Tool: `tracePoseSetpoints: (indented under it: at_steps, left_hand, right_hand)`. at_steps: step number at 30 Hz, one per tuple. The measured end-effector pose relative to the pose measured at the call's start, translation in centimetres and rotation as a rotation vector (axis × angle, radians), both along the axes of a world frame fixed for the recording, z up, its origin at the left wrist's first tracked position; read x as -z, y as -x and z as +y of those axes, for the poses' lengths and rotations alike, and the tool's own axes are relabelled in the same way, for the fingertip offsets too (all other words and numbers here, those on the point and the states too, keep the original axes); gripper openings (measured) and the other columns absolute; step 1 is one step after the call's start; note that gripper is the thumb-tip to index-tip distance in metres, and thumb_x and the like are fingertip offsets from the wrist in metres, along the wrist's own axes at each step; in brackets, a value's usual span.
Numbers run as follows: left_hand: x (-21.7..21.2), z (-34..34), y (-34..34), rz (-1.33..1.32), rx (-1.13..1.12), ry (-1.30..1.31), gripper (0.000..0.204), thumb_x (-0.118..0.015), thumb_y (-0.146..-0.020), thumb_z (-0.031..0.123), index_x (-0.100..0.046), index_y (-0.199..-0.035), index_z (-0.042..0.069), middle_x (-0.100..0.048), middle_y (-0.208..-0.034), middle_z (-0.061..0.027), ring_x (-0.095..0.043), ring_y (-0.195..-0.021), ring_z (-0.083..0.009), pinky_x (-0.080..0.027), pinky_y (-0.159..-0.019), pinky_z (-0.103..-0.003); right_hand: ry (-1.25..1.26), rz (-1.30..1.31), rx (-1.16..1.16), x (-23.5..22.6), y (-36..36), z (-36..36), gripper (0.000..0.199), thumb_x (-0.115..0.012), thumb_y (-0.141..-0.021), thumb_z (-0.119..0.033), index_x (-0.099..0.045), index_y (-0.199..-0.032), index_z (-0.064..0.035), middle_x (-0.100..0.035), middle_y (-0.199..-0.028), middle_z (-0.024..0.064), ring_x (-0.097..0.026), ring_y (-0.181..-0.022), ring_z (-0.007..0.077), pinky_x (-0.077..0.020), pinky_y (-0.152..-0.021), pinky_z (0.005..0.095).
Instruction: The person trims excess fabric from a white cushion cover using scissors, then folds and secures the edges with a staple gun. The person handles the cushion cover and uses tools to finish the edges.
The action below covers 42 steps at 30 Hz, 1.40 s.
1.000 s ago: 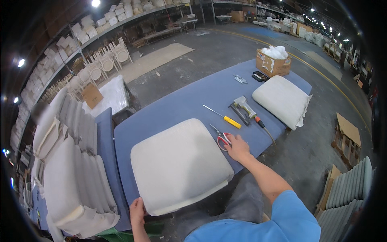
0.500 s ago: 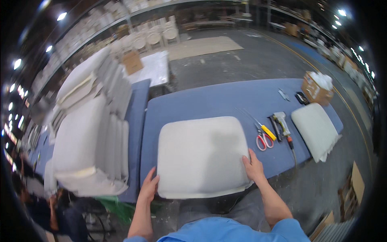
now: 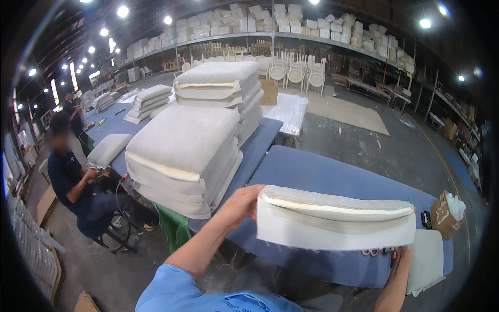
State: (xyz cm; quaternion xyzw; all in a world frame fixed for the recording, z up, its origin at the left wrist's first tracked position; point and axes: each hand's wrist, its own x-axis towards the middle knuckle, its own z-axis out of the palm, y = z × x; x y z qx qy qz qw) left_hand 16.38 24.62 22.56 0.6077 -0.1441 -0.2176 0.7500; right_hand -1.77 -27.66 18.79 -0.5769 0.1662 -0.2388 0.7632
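A pale seat cushion [image 3: 332, 231] is raised off the blue-covered table, its edge toward me, with a strip of cream foam showing between the fabric layers and a loose fabric flap hanging below. My left hand [image 3: 246, 205] is closed round its left end, fingers partly behind it. At the right end, my right hand [image 3: 403, 256] grips the lower corner; most of its fingers are hidden. Just below the flap, the red-handled scissors [image 3: 370, 252] peek out on the table, mostly covered from view. Beside my right hand lies another pale cushion [image 3: 427, 255].
Left of me stands a tall stack of pale cushions [image 3: 182, 138] on a second blue table [image 3: 267, 136]. A cardboard box [image 3: 446, 216] with white filling sits at the far right, near a black object [image 3: 426, 219]. A seated co-worker [image 3: 78, 177] handles a cushion at far left.
The cushion was flat on the table between my hands; now it is lifted and tipped edge-on. My view has swung left, bringing the stack and a co-worker more fully into sight.
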Motion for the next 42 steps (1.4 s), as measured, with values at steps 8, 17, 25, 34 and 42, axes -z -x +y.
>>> tracePoseSetpoints:
  at_steps: [8, 17, 25, 34, 42]
  left_hand:
    - [0.3, -2.4, 2.4, -0.394, 0.175, 0.227, 0.057, -0.057, -0.107, 0.009, -0.041, -0.161, 0.004, -0.074, -0.105, -0.0049, -0.067, -0.086, -0.0129, -0.053, -0.085, -0.028]
    - [-2.4, -6.7, -1.6, -1.27, -0.415, -0.015, 0.039, -0.07, -0.094, 0.01, -0.07, -0.133, 0.008, -0.067, -0.086, -0.0081, -0.062, -0.087, -0.0137, -0.051, -0.082, -0.031]
    - [-3.6, -10.8, -11.1, -0.501, -0.288, 0.18, 0.034, -0.058, -0.108, 0.026, -0.076, -0.11, -0.002, -0.073, -0.094, 0.0012, -0.06, -0.086, -0.0069, -0.049, -0.077, -0.027]
    - [-2.9, -10.5, -15.2, -0.699, -0.593, -0.121, 0.042, -0.055, -0.101, 0.032, -0.074, -0.093, -0.004, -0.071, -0.088, -0.0071, -0.06, -0.082, -0.0195, -0.049, -0.074, -0.042]
    - [-2.9, -10.4, -10.7, -0.441, -0.473, 0.15, 0.032, -0.053, -0.106, 0.025, -0.074, -0.103, 0.0, -0.072, -0.098, -0.0064, -0.065, -0.089, -0.0146, -0.052, -0.081, -0.033]
  right_hand:
    - [-0.145, -0.05, 0.208, 3.6, -2.1, -2.6, 0.048, -0.051, -0.107, -0.037, -0.055, -0.143, -0.006, -0.069, -0.123, 0.0123, -0.072, -0.104, 0.0257, -0.0616, -0.081, 0.0391]
    - [0.321, -0.036, 0.237, -2.5, -2.5, 2.9, 0.052, -0.056, -0.103, -0.033, -0.047, -0.152, -0.0151, -0.067, -0.119, 0.0035, -0.068, -0.089, 0.0149, -0.0536, -0.054, 0.0258]
    - [0.736, -0.028, 0.305, -5.5, -6.5, 6.3, 0.088, -0.072, -0.096, -0.014, -0.023, -0.168, -0.0191, -0.062, -0.133, 0.0135, -0.067, -0.1, 0.0192, -0.0554, -0.072, 0.0291]
    - [1.258, 0.041, 0.336, 6.1, -10.0, 12.4, 0.076, -0.071, -0.097, -0.027, -0.037, -0.162, -0.0027, -0.034, -0.168, 0.0224, -0.031, -0.156, 0.0402, -0.0248, -0.127, 0.0493]
    - [1.244, -0.277, 0.135, 5.0, -11.0, 24.9, 0.072, -0.077, -0.092, -0.03, -0.048, -0.153, -0.003, -0.022, -0.168, 0.032, -0.022, -0.155, 0.0531, -0.0214, -0.124, 0.0621]
